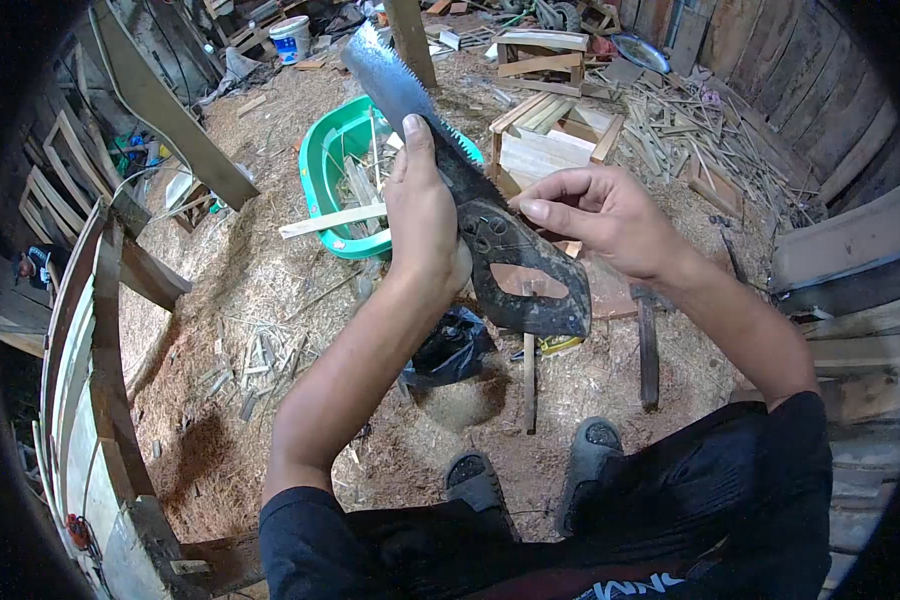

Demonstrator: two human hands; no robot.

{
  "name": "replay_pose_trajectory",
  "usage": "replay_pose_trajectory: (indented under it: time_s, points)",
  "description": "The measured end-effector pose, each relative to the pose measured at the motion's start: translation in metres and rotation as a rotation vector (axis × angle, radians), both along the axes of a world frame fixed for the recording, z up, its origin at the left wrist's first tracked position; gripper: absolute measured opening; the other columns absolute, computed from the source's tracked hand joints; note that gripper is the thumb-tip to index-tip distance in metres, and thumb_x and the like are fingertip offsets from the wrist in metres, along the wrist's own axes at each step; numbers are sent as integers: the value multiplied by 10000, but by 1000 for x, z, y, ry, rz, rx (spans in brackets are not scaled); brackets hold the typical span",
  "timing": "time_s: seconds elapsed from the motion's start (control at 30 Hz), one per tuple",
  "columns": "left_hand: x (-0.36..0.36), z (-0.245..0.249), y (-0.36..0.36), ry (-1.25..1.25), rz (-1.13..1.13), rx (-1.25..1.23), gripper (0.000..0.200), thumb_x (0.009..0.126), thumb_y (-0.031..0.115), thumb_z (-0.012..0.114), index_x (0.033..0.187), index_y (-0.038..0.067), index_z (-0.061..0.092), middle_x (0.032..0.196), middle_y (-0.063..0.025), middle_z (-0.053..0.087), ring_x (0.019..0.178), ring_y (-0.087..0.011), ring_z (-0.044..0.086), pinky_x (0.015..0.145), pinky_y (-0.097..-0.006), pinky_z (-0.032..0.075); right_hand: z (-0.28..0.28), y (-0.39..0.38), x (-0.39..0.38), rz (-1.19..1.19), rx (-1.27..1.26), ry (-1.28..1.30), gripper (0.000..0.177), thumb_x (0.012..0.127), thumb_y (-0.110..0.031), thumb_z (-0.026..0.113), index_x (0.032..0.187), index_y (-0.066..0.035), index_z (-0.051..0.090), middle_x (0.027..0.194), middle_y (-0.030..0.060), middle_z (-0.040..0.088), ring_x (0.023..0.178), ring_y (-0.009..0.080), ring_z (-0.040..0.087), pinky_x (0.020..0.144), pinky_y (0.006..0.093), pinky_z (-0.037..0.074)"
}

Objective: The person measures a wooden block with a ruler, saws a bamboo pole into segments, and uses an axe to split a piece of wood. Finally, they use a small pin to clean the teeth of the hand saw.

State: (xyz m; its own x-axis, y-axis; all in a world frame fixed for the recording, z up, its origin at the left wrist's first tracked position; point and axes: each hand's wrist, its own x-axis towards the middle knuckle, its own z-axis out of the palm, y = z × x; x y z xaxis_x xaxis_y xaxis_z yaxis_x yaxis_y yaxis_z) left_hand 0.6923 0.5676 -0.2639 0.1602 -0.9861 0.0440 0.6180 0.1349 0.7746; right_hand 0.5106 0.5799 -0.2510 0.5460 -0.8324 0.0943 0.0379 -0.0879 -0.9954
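I see my left hand [422, 215] at frame centre, closed around the handsaw [450, 165], whose blade runs toward the upper left over the green basin [320, 165]. Right of centre, my right hand [595, 215] pinches fingertips at the black handle [525, 265].

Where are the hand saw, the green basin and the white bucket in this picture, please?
hand saw [475, 185]: head view, on the blade just above the handle.
green basin [317, 152]: head view, on its left rim.
white bucket [290, 42]: head view, on its side wall.
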Motion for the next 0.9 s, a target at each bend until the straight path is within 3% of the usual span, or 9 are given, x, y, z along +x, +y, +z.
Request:
replay_pose_trajectory:
  time_s: [0.47,0.67,0.7,0.8,0.9]
  points:
    - [-3,-5,2,-40,61,-71,413,1004,476,477,902,81,541,741,-1,526,645,-109,513,586,-273,431,-14,9,10,-147,-242,79,203,946,-143,640,1025,40,678,923,38,686,821,53,618,749,218,522]
    - [2,-8,-5,36,38,-33,401,1005,482,467,957,90,538,782,-23,542,703,-140,547,631,-304,458,-18,5,8,-115,-74,-26,279,995,-218,566,1037,39,667,918,14,678,803,64,609,750,232,511]
    - [2,-7,-5,31,53,-24,395,1005,480,466,972,93,536,788,-27,545,713,-147,553,640,-309,464,-22,5,10,-143,-218,41,296,980,-249,593,1025,34,668,867,7,668,798,65,599,749,228,493]
    - [5,-9,-11,64,66,-29,420,1010,480,443,1017,78,564,826,-57,606,731,-185,600,683,-350,502,-23,10,8,-32,-165,283,326,942,-289,649,1026,26,662,820,19,657,788,73,590,735,240,482]
    - [7,-13,-15,132,31,-45,444,1006,490,440,1034,70,582,837,-67,636,736,-197,620,690,-358,511,-24,13,8,-69,-295,363,271,937,-215,657,1055,29,641,888,20,648,830,63,582,754,244,482]
